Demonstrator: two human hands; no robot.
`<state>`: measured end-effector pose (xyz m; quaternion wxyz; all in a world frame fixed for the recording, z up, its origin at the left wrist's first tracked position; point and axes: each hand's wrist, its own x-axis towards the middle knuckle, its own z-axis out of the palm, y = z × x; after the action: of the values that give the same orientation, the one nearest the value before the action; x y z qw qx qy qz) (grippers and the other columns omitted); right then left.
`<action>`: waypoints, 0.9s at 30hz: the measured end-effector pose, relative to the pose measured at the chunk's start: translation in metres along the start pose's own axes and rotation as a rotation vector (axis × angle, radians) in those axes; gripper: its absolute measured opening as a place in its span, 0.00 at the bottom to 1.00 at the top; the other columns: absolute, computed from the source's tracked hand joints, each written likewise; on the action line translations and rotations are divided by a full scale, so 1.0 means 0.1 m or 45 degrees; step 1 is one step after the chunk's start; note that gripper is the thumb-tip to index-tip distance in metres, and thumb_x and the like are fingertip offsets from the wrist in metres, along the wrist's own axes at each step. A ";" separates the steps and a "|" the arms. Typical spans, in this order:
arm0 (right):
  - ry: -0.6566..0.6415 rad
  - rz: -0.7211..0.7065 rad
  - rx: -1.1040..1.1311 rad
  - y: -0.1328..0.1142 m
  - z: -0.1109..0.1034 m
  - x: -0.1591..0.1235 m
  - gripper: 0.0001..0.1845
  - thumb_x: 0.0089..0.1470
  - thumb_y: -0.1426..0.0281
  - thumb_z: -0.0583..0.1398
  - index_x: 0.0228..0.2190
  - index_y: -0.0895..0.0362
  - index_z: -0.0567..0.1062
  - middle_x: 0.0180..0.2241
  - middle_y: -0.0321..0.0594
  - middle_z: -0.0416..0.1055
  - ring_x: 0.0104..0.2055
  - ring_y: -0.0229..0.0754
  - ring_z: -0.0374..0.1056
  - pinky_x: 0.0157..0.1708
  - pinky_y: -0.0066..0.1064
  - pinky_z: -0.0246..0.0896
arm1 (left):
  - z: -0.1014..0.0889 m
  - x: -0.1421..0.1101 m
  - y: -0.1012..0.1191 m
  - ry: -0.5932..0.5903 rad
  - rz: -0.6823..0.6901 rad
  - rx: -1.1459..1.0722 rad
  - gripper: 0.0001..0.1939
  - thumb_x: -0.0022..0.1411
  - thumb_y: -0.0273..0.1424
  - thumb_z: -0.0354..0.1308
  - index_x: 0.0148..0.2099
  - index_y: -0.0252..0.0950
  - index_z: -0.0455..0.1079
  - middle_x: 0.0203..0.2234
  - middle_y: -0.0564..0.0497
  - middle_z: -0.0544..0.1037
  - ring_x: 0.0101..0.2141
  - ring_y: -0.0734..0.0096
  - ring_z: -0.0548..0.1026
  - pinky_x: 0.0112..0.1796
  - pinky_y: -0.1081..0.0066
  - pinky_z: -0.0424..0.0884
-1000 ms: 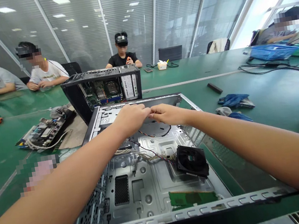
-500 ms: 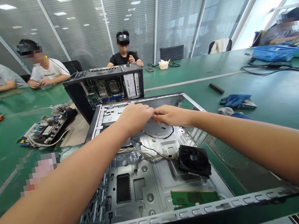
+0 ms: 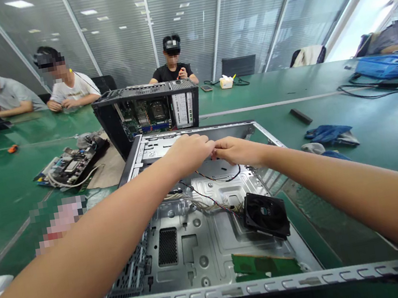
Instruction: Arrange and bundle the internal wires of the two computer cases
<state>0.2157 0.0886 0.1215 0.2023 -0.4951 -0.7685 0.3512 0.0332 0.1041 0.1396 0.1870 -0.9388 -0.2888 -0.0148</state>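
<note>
Head view shows both hands together above the far part of an open computer case [image 3: 215, 245], the left hand [image 3: 192, 153] meeting the right hand [image 3: 239, 150] at the fingertips. What they pinch between them, if anything, is hidden, so I cannot tell. The case lies flat beneath the hands and extends toward the person, its near rim [image 3: 193, 297] running left to right. A thin wire [image 3: 239, 169] curves just on the near side of the fingers. A black fan [image 3: 266, 215] rests farther toward the person, nearer the right hand but apart from it; beyond that, a green board [image 3: 260, 264] lies lengthwise along the near rim. Both arms reach forward and inward, left knuckles up with fingers curled, right thumb and fingers drawn together.
</note>
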 end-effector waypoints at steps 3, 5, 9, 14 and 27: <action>-0.017 0.007 0.011 0.00 0.01 0.00 0.11 0.57 0.65 0.52 0.26 0.56 0.66 0.21 0.31 0.52 0.24 0.36 0.49 0.26 0.30 0.45 | -0.01 0.00 0.00 0.008 -0.011 -0.003 0.10 0.69 0.27 0.50 0.48 0.34 0.72 0.39 0.43 0.77 0.40 0.64 0.74 0.35 0.68 0.63; -0.030 0.029 0.022 0.01 0.02 0.01 0.11 0.59 0.65 0.52 0.26 0.55 0.65 0.20 0.30 0.50 0.23 0.35 0.47 0.24 0.30 0.44 | -0.04 -0.01 0.01 0.005 -0.030 -0.005 0.10 0.69 0.27 0.51 0.46 0.35 0.73 0.39 0.43 0.77 0.40 0.63 0.74 0.35 0.67 0.63; -0.072 0.122 0.105 0.02 0.04 0.01 0.12 0.61 0.64 0.53 0.27 0.55 0.66 0.19 0.29 0.47 0.20 0.34 0.44 0.21 0.29 0.42 | -0.07 -0.01 0.01 -0.031 -0.056 -0.027 0.10 0.68 0.26 0.51 0.44 0.35 0.74 0.38 0.43 0.77 0.39 0.63 0.75 0.34 0.68 0.62; -0.101 0.125 0.198 0.03 0.04 0.01 0.13 0.63 0.61 0.54 0.30 0.56 0.67 0.17 0.27 0.46 0.19 0.33 0.43 0.19 0.28 0.44 | -0.04 0.00 -0.01 -0.018 -0.132 -0.130 0.09 0.66 0.26 0.52 0.47 0.33 0.70 0.40 0.44 0.79 0.38 0.63 0.76 0.33 0.68 0.63; -0.110 0.089 0.212 0.09 0.06 0.05 0.14 0.62 0.64 0.54 0.26 0.56 0.67 0.22 0.32 0.54 0.21 0.34 0.47 0.21 0.30 0.45 | -0.02 0.01 0.00 -0.118 -0.098 -0.098 0.09 0.68 0.26 0.51 0.47 0.33 0.70 0.39 0.43 0.79 0.39 0.62 0.76 0.34 0.68 0.64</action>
<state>0.2147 0.0933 0.1108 0.1970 -0.4875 -0.7270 0.4416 0.0346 0.1038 0.1418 0.1367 -0.9332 -0.3323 0.0103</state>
